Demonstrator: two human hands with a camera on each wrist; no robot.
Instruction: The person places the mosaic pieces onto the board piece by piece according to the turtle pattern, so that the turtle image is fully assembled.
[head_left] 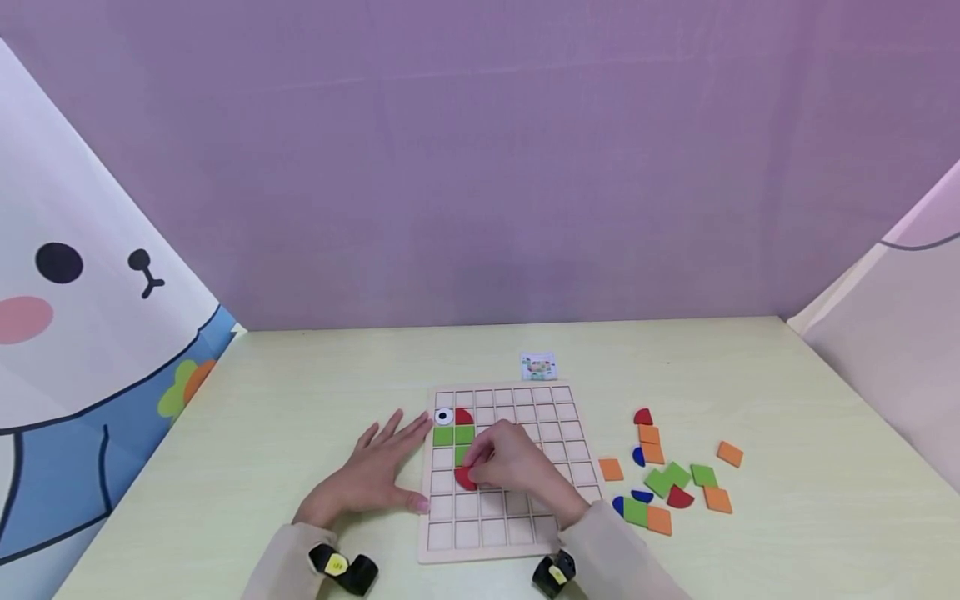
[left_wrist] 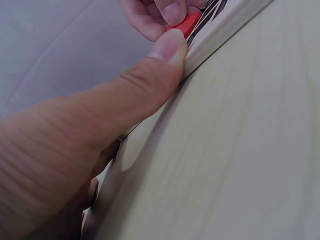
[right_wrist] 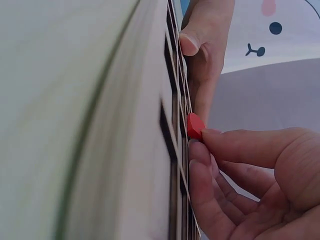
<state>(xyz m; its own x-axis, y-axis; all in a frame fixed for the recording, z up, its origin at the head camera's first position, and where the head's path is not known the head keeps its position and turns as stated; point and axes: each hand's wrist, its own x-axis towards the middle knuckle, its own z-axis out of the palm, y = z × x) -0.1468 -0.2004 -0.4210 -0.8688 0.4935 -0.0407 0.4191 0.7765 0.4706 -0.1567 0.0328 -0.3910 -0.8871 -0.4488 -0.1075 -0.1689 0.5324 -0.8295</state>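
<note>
My right hand [head_left: 516,460] pinches a red quarter-circle tile [head_left: 463,478] between thumb and fingers, low over the wooden grid board [head_left: 442,557]. In the right wrist view the red tile [right_wrist: 195,126] tilts at the grid lines, thumb tip on its edge. My left hand [head_left: 378,473] lies with spread fingers along the board's left edge, its thumb [left_wrist: 167,47] against the side. On the board sit an eye tile [head_left: 444,416], another red quarter-circle [head_left: 464,416] to its right, and green squares [head_left: 443,436] below; the right hand partly covers the lowest green one.
Right of the board lie loose tiles: orange squares [head_left: 611,469], green squares [head_left: 704,475], red quarter-circles [head_left: 680,497] and blue rounded pieces [head_left: 642,496]. A small picture card [head_left: 538,366] rests beyond the board's far edge. A purple backdrop [head_left: 480,167] rises behind the table.
</note>
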